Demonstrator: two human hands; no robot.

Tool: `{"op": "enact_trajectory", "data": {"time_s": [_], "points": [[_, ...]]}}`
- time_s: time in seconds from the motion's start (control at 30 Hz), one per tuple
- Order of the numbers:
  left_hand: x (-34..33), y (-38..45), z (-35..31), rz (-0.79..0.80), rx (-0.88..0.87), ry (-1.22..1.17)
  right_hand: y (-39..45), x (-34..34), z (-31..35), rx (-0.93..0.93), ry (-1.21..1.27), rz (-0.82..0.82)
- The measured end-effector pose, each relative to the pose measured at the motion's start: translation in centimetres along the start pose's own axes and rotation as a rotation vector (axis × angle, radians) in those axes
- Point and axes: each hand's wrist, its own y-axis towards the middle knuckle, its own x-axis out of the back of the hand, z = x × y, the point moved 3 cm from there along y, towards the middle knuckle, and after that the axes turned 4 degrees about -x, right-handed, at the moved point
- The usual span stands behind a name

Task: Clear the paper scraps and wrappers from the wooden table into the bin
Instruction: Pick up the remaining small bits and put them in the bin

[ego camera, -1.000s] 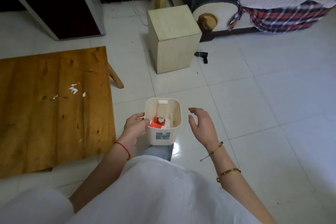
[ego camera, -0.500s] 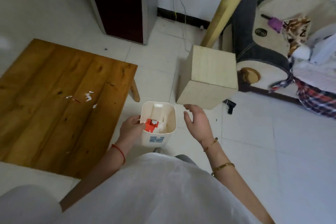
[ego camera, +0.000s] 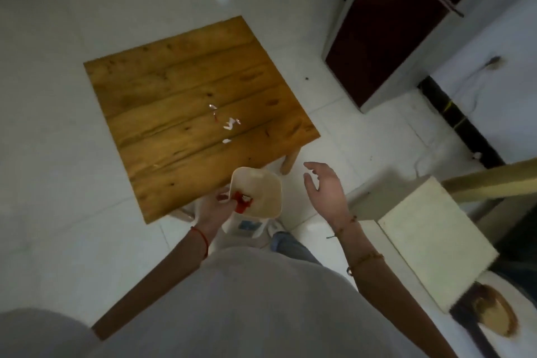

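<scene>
A small cream bin (ego camera: 263,197) hangs in the air by the near right corner of the low wooden table (ego camera: 180,96). My left hand (ego camera: 215,209) grips its left rim. Red and white wrappers (ego camera: 242,202) lie inside the bin. Several small white and red paper scraps (ego camera: 228,123) lie on the tabletop, right of centre. To the right of the bin my right hand (ego camera: 325,187) hovers with its fingers spread and nothing in it.
A pale wooden box (ego camera: 418,229) stands on the white tiled floor at the right. A dark red cabinet (ego camera: 386,46) is at the back right. A black skirting board with a cable (ego camera: 459,125) runs along the right wall.
The view has swung left and tilted, so the table now sits in the centre. My left hand has kept hold of the bin, which is now nearer the table corner. My right hand stays open.
</scene>
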Motion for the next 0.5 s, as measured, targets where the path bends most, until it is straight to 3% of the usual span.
{"op": "enact_trajectory", "data": {"time_s": [0.17,0.5], "points": [[-2.3,-0.4,0.8,-0.176,0.153,-0.199,6.1,-0.1,-0.8,0.208,-0.058,0.183],[-7.2,2.7,3.9,-0.316,0.309,-0.354,16.6,-5.4,1.2,0.459,-0.190,0.417]]}}
